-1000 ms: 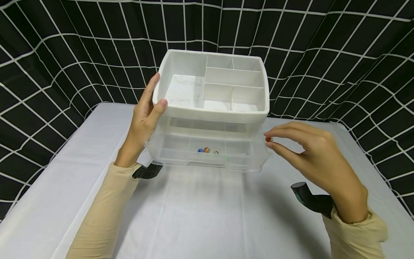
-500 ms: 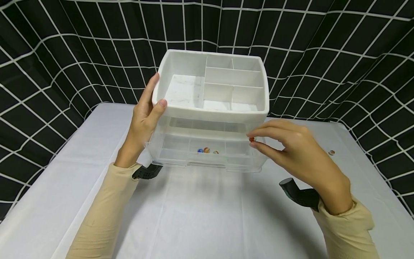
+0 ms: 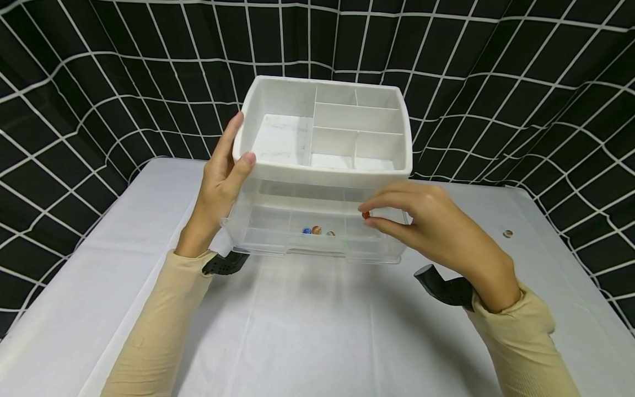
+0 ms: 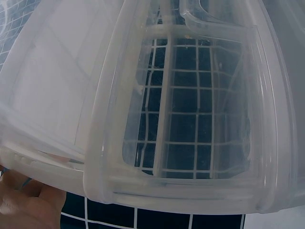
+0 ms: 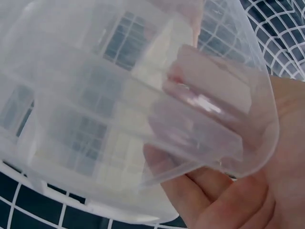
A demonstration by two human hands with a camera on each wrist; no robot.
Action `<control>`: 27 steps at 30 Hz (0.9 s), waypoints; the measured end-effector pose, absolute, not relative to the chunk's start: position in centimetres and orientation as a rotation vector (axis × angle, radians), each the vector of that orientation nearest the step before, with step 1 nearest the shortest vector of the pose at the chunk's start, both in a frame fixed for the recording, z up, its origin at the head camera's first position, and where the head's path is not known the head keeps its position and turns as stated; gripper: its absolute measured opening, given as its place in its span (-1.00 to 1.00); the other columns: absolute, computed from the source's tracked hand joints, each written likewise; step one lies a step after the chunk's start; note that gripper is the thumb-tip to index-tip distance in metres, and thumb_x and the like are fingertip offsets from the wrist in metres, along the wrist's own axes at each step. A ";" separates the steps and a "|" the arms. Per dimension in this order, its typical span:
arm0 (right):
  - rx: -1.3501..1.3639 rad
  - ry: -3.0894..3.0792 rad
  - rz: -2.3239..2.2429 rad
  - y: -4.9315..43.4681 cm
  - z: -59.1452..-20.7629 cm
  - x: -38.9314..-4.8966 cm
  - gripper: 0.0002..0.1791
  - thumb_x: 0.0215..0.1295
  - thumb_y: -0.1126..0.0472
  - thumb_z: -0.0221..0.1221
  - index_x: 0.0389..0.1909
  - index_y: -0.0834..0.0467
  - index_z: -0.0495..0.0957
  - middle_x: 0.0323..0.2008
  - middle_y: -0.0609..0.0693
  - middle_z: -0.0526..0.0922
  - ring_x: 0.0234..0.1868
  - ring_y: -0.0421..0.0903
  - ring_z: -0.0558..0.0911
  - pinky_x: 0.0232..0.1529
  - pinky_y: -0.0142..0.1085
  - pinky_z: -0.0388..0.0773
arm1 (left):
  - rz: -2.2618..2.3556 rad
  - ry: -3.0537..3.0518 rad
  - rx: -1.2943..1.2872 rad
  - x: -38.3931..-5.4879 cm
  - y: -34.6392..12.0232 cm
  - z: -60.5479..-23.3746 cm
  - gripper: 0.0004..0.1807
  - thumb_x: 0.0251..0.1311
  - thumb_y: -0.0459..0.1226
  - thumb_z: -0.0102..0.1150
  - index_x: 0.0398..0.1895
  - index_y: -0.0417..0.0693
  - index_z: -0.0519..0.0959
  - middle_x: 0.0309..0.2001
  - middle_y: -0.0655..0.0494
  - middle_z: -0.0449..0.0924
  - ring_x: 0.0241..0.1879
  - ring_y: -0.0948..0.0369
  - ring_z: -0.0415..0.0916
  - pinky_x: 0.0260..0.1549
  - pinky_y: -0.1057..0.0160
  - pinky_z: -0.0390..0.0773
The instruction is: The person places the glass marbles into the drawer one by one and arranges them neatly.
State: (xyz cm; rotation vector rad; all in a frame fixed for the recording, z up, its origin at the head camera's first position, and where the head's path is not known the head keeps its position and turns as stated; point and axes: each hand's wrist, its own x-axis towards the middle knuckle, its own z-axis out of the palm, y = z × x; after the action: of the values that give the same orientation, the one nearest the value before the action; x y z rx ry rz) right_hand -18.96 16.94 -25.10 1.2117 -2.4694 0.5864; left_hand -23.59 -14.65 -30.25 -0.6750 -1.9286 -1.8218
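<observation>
In the head view my left hand grips the left side of a white desktop organizer, its thumb over the front rim. Below the divided top, a clear plastic drawer is pulled out toward me. Inside it lie a blue marble, an orange swirled marble and a pale swirled marble. My right hand pinches a red marble between thumb and fingertip, above the drawer's right part. The right wrist view shows those fingers through the drawer's clear wall.
Another marble lies to the right on the white tablecloth. A black curtain with a white grid surrounds the table's back and sides. The organizer's top compartments are split by thin white dividers.
My right hand has moved left with the red marble, from beside the drawer to over it. The marble on the tablecloth has come into sight. My left hand and the organizer stay put.
</observation>
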 end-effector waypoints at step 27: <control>1.334 -2.887 0.673 14.5 -24.2 -20.7 -0.82 0.24 0.23 0.34 -0.15 -0.01 0.74 -0.22 -0.24 0.74 -0.17 -0.30 0.66 -0.12 -0.28 0.64 | -1.836 -1.914 -0.692 -23.8 -14.8 -30.5 -0.33 0.43 -0.34 -0.10 0.58 0.01 0.05 0.50 0.02 0.16 0.18 0.12 0.37 0.12 0.37 0.44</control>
State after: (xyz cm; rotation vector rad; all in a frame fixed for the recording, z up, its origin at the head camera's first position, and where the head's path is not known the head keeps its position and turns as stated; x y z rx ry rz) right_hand -20.69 14.47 -24.19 1.3336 -2.8865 0.6726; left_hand -23.79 -14.83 -30.50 -0.6924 -1.9142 -1.8365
